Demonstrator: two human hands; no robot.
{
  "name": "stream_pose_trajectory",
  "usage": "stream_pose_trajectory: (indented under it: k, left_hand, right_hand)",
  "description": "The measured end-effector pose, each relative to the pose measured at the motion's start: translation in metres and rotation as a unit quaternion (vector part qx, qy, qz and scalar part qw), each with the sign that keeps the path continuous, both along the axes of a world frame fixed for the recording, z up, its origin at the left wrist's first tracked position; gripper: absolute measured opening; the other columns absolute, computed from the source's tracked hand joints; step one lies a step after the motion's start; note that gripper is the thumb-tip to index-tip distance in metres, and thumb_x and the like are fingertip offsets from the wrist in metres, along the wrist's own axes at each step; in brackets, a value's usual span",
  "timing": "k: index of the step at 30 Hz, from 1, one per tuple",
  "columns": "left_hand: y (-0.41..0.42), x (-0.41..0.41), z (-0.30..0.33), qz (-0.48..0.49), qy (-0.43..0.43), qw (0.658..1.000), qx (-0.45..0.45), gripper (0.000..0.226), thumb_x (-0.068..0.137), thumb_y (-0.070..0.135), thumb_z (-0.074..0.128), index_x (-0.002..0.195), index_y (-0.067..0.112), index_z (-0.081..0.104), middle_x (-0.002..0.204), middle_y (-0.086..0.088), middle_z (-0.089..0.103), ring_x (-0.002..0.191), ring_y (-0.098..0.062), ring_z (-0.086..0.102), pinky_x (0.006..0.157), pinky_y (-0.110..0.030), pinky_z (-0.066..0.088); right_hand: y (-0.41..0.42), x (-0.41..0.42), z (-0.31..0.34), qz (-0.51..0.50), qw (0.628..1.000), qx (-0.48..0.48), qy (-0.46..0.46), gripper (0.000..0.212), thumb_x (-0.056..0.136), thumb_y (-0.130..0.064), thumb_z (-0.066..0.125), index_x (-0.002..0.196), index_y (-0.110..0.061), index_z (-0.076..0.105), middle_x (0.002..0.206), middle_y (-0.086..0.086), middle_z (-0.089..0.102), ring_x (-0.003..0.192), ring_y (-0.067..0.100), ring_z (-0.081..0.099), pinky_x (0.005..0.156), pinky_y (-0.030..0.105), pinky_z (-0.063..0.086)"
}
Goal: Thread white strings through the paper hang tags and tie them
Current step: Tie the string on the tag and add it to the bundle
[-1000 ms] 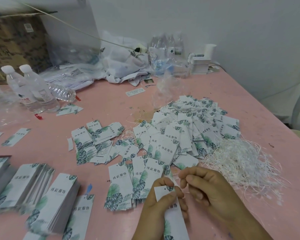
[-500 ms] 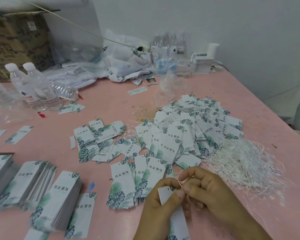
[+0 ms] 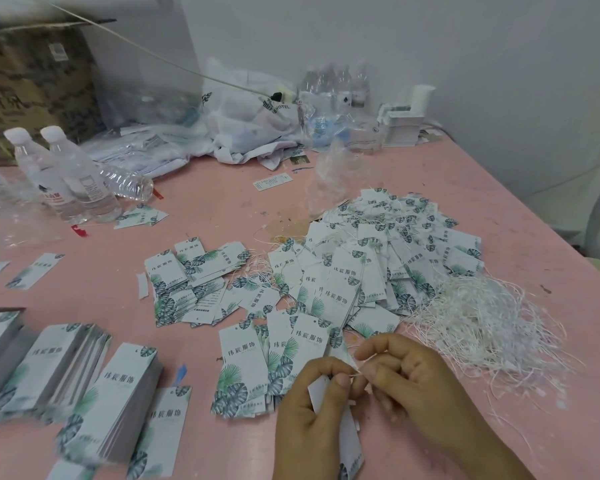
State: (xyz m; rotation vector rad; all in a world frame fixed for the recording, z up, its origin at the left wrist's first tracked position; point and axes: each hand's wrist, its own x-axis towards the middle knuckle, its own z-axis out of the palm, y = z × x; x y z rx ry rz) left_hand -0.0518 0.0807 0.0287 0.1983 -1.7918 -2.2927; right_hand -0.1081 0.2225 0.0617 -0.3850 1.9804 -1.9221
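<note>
On the pink desk point(image 3: 222, 188), near edge, I note my left hand point(image 3: 312, 410) grasping a hang tag point(image 3: 349, 438) upright. My right hand point(image 3: 413, 386) pinches a white string point(image 3: 355, 373) at its top. Loose strings point(image 3: 482, 323) lie right.

Packing workshop: heaped hang tags point(image 3: 371, 271)

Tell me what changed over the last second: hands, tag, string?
The right hand closed in on the left hand and now pinches a thin white string at the top of the white leaf-printed paper hang tag. The left hand kept gripping that tag throughout. The loose white string pile and big tag heap stayed put.
</note>
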Motion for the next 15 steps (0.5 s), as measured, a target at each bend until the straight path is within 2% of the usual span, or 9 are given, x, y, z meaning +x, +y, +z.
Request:
stream_pose_trajectory:
  k: [2, 5, 8, 10, 11, 12, 13, 15]
  left_hand:
    - [-0.002, -0.002, 0.002, -0.005, -0.001, 1.0, -0.001, 0.018, 0.076, 0.045, 0.066, 0.077, 0.028, 0.069, 0.075, -0.008, 0.074, 0.069, -0.024, 0.07, 0.062, -0.026, 0.054]
    - [-0.004, -0.004, 0.003, -0.007, -0.007, 1.0, 0.008, 0.02, 0.074, 0.053, 0.061, 0.073, 0.033, 0.066, 0.079, -0.007, 0.075, 0.07, -0.028, 0.072, 0.062, -0.03, 0.055]
    - [-0.006, -0.006, 0.002, -0.002, -0.01, 1.0, 0.022, 0.022, 0.074, 0.053, 0.061, 0.073, 0.032, 0.066, 0.079, -0.01, 0.075, 0.07, -0.03, 0.071, 0.064, -0.034, 0.054]
    - [-0.006, -0.006, 0.002, -0.004, -0.019, 0.999, 0.032, 0.023, 0.074, 0.052, 0.062, 0.074, 0.03, 0.066, 0.078, -0.011, 0.074, 0.071, -0.03, 0.071, 0.068, -0.043, 0.054]
    - [-0.005, -0.006, 0.002, -0.004, -0.024, 0.999, 0.037, 0.022, 0.075, 0.05, 0.063, 0.074, 0.028, 0.066, 0.077, -0.011, 0.074, 0.071, -0.03, 0.072, 0.066, -0.045, 0.055]
    - [-0.005, -0.006, 0.002, -0.004, -0.027, 0.999, 0.037, 0.02, 0.078, 0.047, 0.063, 0.074, 0.027, 0.066, 0.076, -0.011, 0.074, 0.069, -0.03, 0.071, 0.064, -0.043, 0.056]
    - [-0.005, -0.006, 0.002, -0.006, -0.029, 0.999, 0.036, 0.018, 0.082, 0.042, 0.063, 0.074, 0.027, 0.067, 0.075, -0.01, 0.073, 0.067, -0.029, 0.071, 0.06, -0.041, 0.057]
    - [-0.004, -0.005, 0.003, -0.013, -0.026, 0.999, 0.036, 0.015, 0.086, 0.031, 0.06, 0.074, 0.025, 0.067, 0.074, -0.008, 0.073, 0.064, -0.026, 0.07, 0.057, -0.035, 0.056]
  right_hand:
    - [0.002, -0.003, -0.003, -0.05, 0.999, -0.017, -0.009, 0.012, 0.087, -0.014, 0.064, 0.09, -0.025, 0.069, 0.073, 0.014, 0.072, 0.05, 0.012, 0.049, 0.046, 0.019, 0.042]
    - [0.009, -0.012, -0.011, -0.14, 0.989, -0.029, -0.028, 0.025, 0.092, -0.002, 0.059, 0.086, -0.023, 0.07, 0.072, 0.016, 0.07, 0.051, 0.013, 0.049, 0.044, 0.02, 0.041]
    - [0.02, -0.019, -0.014, -0.231, 0.973, 0.014, -0.022, 0.029, 0.093, -0.003, 0.057, 0.086, -0.028, 0.07, 0.072, 0.008, 0.07, 0.055, 0.016, 0.052, 0.047, 0.027, 0.043]
    - [0.027, -0.02, -0.018, -0.273, 0.943, 0.178, 0.07, 0.023, 0.093, -0.015, 0.059, 0.089, -0.036, 0.064, 0.083, -0.008, 0.07, 0.068, 0.016, 0.059, 0.058, 0.033, 0.048]
    - [0.027, -0.019, -0.016, -0.281, 0.909, 0.273, 0.138, 0.019, 0.092, -0.021, 0.06, 0.091, -0.04, 0.061, 0.093, -0.017, 0.064, 0.081, 0.013, 0.06, 0.064, 0.033, 0.049]
    - [0.025, -0.016, -0.013, -0.282, 0.883, 0.315, 0.204, 0.018, 0.091, -0.025, 0.06, 0.093, -0.043, 0.059, 0.101, -0.024, 0.055, 0.095, 0.008, 0.057, 0.069, 0.029, 0.047]
    - [0.021, -0.014, -0.01, -0.27, 0.883, 0.298, 0.242, 0.015, 0.09, -0.03, 0.061, 0.095, -0.044, 0.059, 0.107, -0.027, 0.049, 0.104, 0.001, 0.052, 0.072, 0.024, 0.045]
    - [0.009, -0.004, -0.006, -0.188, 0.931, 0.201, 0.24, 0.017, 0.083, -0.041, 0.062, 0.1, -0.043, 0.062, 0.114, -0.023, 0.052, 0.111, -0.002, 0.052, 0.079, 0.019, 0.046]
